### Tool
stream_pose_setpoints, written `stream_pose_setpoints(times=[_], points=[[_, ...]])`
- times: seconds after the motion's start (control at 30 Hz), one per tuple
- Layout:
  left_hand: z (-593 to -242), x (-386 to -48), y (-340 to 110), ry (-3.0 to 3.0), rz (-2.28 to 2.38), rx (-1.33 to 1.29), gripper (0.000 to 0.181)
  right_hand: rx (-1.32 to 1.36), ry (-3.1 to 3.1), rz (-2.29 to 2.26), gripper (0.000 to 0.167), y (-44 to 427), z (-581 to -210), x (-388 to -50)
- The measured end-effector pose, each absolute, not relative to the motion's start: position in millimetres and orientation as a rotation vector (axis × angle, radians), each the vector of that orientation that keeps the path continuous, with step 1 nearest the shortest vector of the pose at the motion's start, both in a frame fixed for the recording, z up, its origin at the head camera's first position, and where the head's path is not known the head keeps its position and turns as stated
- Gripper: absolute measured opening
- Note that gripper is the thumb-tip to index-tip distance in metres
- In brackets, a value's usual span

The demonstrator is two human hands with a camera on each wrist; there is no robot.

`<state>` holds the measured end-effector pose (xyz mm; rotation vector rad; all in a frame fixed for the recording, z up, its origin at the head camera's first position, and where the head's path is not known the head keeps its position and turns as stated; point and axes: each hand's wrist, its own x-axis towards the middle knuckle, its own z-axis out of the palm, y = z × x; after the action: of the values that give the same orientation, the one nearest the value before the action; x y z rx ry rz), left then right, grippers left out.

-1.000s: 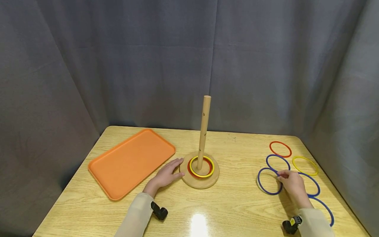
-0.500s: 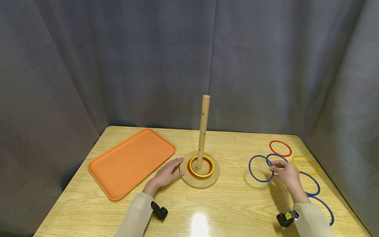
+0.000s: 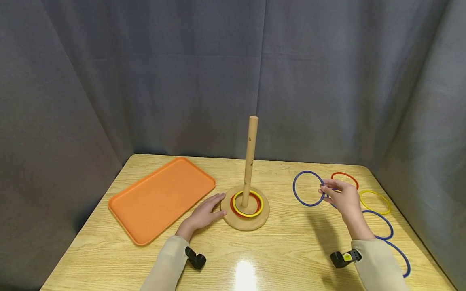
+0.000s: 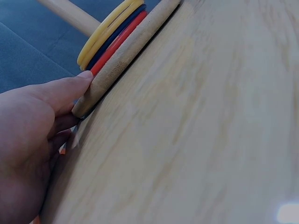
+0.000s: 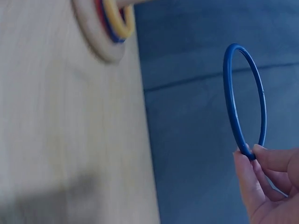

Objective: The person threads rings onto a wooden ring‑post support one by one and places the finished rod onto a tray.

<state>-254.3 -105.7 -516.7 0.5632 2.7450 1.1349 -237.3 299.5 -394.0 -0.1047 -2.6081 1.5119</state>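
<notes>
"One blue ring (image 5: 228, 93) is up in the air, pinched at its rim by the right hand (image 3: 342, 197). Which step is that?"

"Carrying, I'd say. The ring is clear of the bench (image 3: 284, 258), between the loose rings (image 3: 392, 229) on the right and the wooden peg (image 3: 250, 157), well apart from the peg."

"How's that grip?"

"Narrow: thumb and fingertips hold a small part of the rim, leaving the middle free."

"And the left hand (image 3: 203, 215)?"

"Its grip is wide, fingers straight, touching the edge of the round base (image 3: 240, 224), perhaps to steady it. The stacked rings (image 4: 107, 36) there, yellow, blue and red, already circle the peg."

"So what does the next move call for?"

"Height first, in my judgement, since the peg is tall. Then a shift across and a turn to level, because the ring is tilted."

"More afterwards?"

"Probably: red, yellow and blue ones still lie loose."
</notes>
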Motion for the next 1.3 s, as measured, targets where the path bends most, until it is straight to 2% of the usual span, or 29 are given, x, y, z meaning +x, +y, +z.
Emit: stream_pose_setpoints(times=[0.3, 0.63, 1.0, 1.3], points=[[-516, -253, -107, 2.735, 1.134, 0.552, 0.067, -0.031, -2.462, 1.691, 0.037, 269, -362, -239], [-519, -253, -108, 2.735, 1.135, 0.567, 0.067, 0.106, -2.238, 1.961, 0.011, 238, -320, -241], [-518, -252, -109, 2.736, 1.137, 0.558, 0.067, 0.302, -2.071, 2.104, 0.014, 205, -273, -244], [-519, -253, -109, 2.743, 1.123, 0.567, 0.067, 0.329, -2.031, 2.18, 0.012, 179, -256, -252]])
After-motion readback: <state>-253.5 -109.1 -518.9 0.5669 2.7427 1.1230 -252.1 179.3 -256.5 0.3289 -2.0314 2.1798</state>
